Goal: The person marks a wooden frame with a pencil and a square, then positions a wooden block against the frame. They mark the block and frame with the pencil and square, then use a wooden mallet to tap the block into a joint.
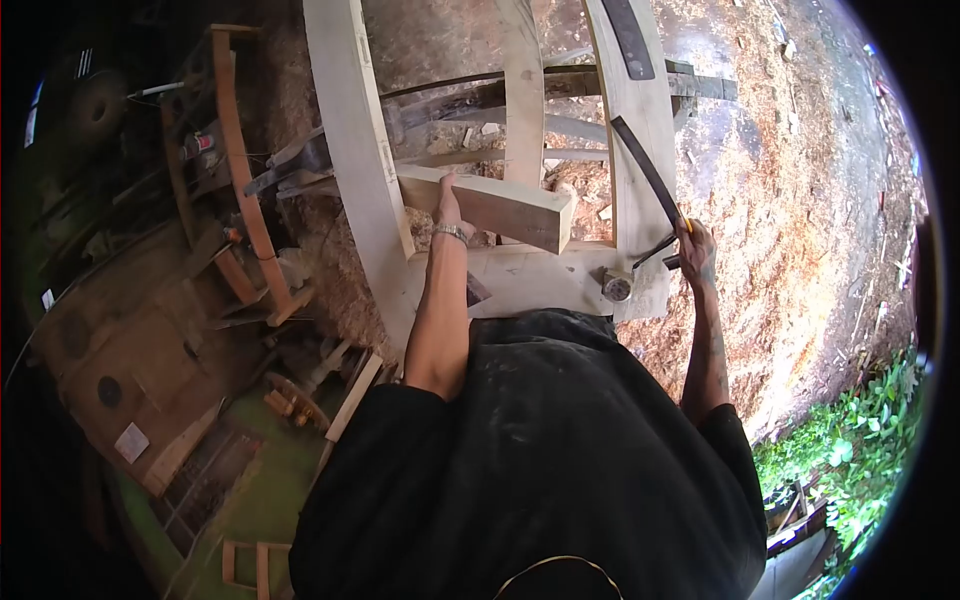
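Observation:
A thick wooden block (510,207) lies slanted across the pale wooden frame (375,200), near the frame's lower crosspiece. My left hand (450,212), with a bracelet at the wrist, is closed round the block's left part. On the right, my right hand (694,245) grips a long dark tool (646,170); something yellow shows at the fingers. The tool slants up and left over the right board. Just left of this hand are dark metal pieces, partly hidden. A small round object (616,287) sits on the frame's lower right corner.
A flat dark strip (630,40) rests on the right board's top. Beams (450,100) run beneath the frame. Wood shavings (770,220) cover the ground at right. Left stand a reddish wooden frame (245,170) and a brown panel (130,350). Green plants (850,450) grow at lower right.

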A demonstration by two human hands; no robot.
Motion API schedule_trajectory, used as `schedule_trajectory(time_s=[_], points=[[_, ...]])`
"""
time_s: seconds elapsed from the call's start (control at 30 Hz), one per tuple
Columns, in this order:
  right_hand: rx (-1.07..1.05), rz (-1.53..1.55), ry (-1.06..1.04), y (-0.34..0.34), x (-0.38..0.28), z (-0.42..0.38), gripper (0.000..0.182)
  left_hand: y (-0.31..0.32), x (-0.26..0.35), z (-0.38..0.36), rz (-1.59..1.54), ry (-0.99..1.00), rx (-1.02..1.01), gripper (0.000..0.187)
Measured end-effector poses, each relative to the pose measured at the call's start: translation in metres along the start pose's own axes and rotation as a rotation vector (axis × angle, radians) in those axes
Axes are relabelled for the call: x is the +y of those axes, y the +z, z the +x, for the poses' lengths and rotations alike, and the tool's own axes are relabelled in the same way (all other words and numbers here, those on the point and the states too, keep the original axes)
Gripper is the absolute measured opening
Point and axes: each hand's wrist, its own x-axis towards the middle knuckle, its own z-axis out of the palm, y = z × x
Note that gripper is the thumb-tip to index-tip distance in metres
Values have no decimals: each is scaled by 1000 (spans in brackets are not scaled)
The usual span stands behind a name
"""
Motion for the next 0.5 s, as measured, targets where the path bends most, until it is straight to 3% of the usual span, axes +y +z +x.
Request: schedule_trajectory(time_s=[0.2, 0.37, 0.5], points=[[38, 26, -21, 13, 5, 20, 33, -6, -15, -7, 29, -35, 5, 66], [137, -24, -71, 30, 20, 25, 34, -3, -30, -17, 95, 73, -49, 64], [192, -83, 21, 32, 15, 26, 33, 10, -37, -46, 140, 71, -33, 71]])
